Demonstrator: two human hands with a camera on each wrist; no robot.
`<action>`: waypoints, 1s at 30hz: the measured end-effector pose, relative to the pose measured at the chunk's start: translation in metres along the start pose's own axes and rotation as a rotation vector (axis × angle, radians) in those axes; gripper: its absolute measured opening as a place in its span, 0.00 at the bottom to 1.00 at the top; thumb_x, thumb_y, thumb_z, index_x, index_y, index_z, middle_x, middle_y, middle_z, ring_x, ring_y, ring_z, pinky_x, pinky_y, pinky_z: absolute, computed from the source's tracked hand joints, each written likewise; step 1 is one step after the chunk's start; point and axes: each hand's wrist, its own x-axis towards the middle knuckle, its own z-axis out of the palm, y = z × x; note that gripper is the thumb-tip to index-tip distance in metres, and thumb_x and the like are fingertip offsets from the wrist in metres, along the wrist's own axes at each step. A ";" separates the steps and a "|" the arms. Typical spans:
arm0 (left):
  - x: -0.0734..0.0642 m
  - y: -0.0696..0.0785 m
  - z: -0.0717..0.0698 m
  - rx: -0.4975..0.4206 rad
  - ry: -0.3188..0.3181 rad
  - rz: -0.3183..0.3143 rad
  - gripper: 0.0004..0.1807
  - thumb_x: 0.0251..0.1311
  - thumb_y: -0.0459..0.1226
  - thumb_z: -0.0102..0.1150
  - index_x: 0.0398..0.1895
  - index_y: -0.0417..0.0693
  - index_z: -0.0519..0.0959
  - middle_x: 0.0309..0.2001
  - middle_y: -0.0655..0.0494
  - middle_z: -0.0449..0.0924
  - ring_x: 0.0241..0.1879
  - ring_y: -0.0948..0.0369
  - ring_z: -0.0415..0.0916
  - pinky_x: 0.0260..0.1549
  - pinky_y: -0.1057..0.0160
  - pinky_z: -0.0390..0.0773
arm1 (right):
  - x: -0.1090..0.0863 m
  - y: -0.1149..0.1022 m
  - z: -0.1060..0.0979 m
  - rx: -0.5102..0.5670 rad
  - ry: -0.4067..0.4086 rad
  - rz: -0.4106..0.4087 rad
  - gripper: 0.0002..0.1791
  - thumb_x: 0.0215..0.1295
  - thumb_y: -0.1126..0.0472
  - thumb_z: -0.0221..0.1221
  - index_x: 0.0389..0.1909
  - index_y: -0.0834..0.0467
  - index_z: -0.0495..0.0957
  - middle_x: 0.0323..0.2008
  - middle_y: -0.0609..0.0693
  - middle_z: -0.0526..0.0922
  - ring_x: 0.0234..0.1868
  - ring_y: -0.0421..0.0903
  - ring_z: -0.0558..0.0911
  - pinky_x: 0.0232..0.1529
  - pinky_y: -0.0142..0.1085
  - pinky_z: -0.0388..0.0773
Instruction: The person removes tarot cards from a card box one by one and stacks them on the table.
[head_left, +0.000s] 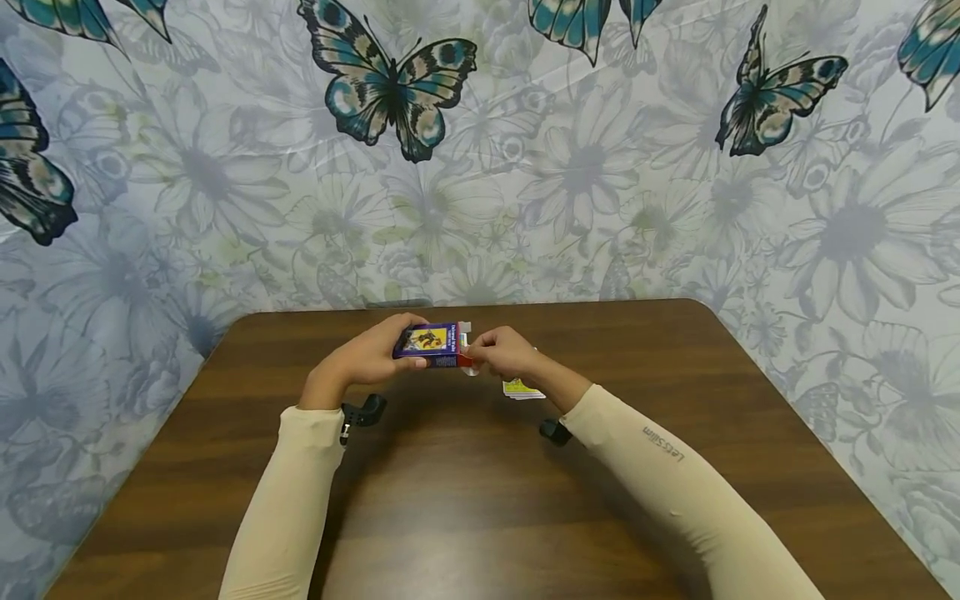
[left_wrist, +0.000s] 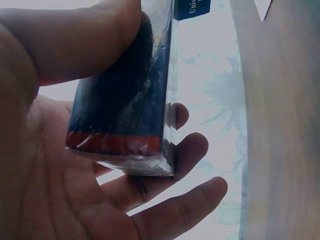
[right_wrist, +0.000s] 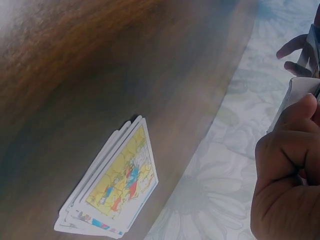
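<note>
A small dark-blue card box (head_left: 431, 344) with a yellow picture on top is held above the far middle of the table. My left hand (head_left: 375, 354) grips it, thumb and fingers round its sides; the left wrist view shows the box (left_wrist: 125, 100) wrapped in clear film with a red band near its end. My right hand (head_left: 501, 354) pinches the box's open white flap end (right_wrist: 300, 95). A loose stack of picture cards (right_wrist: 117, 190) lies on the table under my right hand, also showing in the head view as cards (head_left: 522, 389).
The brown wooden table (head_left: 465, 500) has rounded far corners and stands against a wall covered in butterfly and flower cloth (head_left: 480, 150). Black wrist camera mounts (head_left: 363, 411) sit under both forearms.
</note>
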 end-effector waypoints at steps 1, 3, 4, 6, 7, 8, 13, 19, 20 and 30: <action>-0.001 0.000 0.000 0.007 0.008 -0.002 0.36 0.63 0.47 0.64 0.69 0.45 0.62 0.60 0.45 0.70 0.55 0.52 0.71 0.59 0.46 0.70 | 0.000 0.000 0.000 -0.001 0.003 -0.003 0.15 0.71 0.51 0.58 0.32 0.58 0.83 0.28 0.49 0.81 0.14 0.38 0.56 0.16 0.31 0.55; -0.002 -0.001 0.000 0.010 0.014 -0.004 0.36 0.62 0.47 0.65 0.69 0.44 0.62 0.60 0.45 0.70 0.55 0.52 0.71 0.59 0.46 0.70 | 0.000 0.000 -0.001 0.000 0.009 -0.003 0.15 0.70 0.50 0.59 0.32 0.58 0.83 0.29 0.50 0.81 0.14 0.38 0.56 0.16 0.30 0.55; -0.002 -0.001 0.000 0.010 0.013 -0.002 0.36 0.63 0.47 0.64 0.69 0.43 0.62 0.60 0.45 0.70 0.55 0.52 0.71 0.59 0.46 0.70 | -0.001 0.000 -0.002 0.001 0.013 0.000 0.15 0.70 0.51 0.58 0.32 0.58 0.83 0.29 0.49 0.81 0.14 0.37 0.56 0.16 0.31 0.55; -0.002 0.000 0.000 0.010 0.010 0.008 0.37 0.63 0.48 0.64 0.69 0.42 0.62 0.60 0.46 0.70 0.55 0.52 0.71 0.60 0.47 0.69 | -0.002 0.000 -0.003 0.015 0.021 0.010 0.14 0.69 0.51 0.59 0.32 0.58 0.83 0.29 0.49 0.81 0.14 0.38 0.56 0.16 0.31 0.55; -0.001 0.000 0.000 0.011 0.008 0.015 0.37 0.63 0.49 0.64 0.69 0.42 0.62 0.60 0.45 0.70 0.56 0.52 0.71 0.60 0.46 0.69 | -0.002 0.000 -0.003 0.024 0.023 0.017 0.14 0.69 0.51 0.59 0.32 0.58 0.83 0.28 0.49 0.81 0.13 0.38 0.56 0.16 0.31 0.54; -0.001 0.000 0.000 0.008 0.006 0.016 0.37 0.63 0.49 0.63 0.69 0.42 0.62 0.60 0.46 0.70 0.56 0.52 0.71 0.60 0.47 0.69 | -0.003 -0.001 -0.003 0.030 0.021 0.018 0.14 0.69 0.51 0.58 0.33 0.58 0.83 0.28 0.50 0.81 0.13 0.38 0.56 0.15 0.31 0.54; -0.001 0.000 -0.003 0.027 0.019 0.017 0.35 0.63 0.48 0.63 0.68 0.44 0.62 0.59 0.47 0.70 0.55 0.53 0.71 0.60 0.48 0.70 | -0.002 -0.007 -0.001 0.033 -0.009 0.016 0.14 0.70 0.51 0.58 0.35 0.60 0.82 0.29 0.52 0.81 0.14 0.38 0.57 0.16 0.31 0.55; 0.000 0.000 -0.005 0.034 0.018 0.020 0.35 0.63 0.48 0.64 0.68 0.46 0.63 0.59 0.47 0.70 0.55 0.53 0.71 0.59 0.49 0.71 | -0.001 -0.007 0.000 0.034 -0.012 0.022 0.15 0.71 0.53 0.57 0.36 0.62 0.82 0.29 0.53 0.81 0.14 0.39 0.58 0.16 0.31 0.56; -0.002 0.000 -0.005 0.035 0.016 0.014 0.35 0.63 0.48 0.64 0.68 0.46 0.63 0.59 0.47 0.71 0.55 0.53 0.71 0.59 0.49 0.71 | -0.001 -0.006 0.001 0.039 -0.017 0.022 0.15 0.71 0.54 0.57 0.36 0.62 0.82 0.28 0.52 0.81 0.14 0.39 0.58 0.16 0.31 0.56; -0.003 -0.005 -0.005 0.045 0.020 0.005 0.34 0.63 0.47 0.64 0.68 0.45 0.63 0.58 0.47 0.71 0.55 0.54 0.71 0.59 0.50 0.71 | -0.002 -0.002 -0.003 0.053 -0.007 -0.005 0.15 0.69 0.53 0.60 0.37 0.62 0.83 0.31 0.53 0.82 0.14 0.38 0.55 0.16 0.31 0.54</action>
